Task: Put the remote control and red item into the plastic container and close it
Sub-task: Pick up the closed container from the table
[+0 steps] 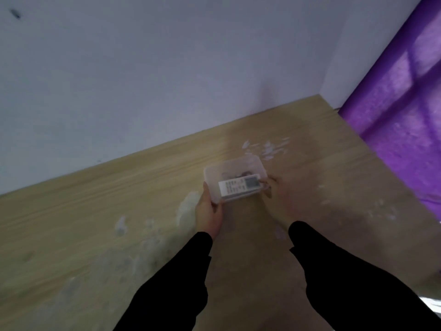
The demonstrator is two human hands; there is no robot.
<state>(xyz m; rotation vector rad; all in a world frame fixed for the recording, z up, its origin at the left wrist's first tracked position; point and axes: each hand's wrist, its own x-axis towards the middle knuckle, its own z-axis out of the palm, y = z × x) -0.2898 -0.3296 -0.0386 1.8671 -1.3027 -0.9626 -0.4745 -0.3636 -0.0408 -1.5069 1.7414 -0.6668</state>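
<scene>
A clear plastic container (232, 167) sits on the wooden table, a little right of centre. A white remote control (239, 186) lies across its near side, screen end to the right. A small dark reddish thing (241, 174) shows faintly inside the container behind the remote; the blur hides its shape. My left hand (208, 210) grips the container's near left corner. My right hand (278, 193) is blurred at the container's right end, fingertips touching the remote's screen end. No lid is in view.
The wooden table (119, 223) bears white scuff marks and runs back to a pale wall (167, 80). A purple curtain (405, 103) hangs along the right side. Black sleeves cover both forearms.
</scene>
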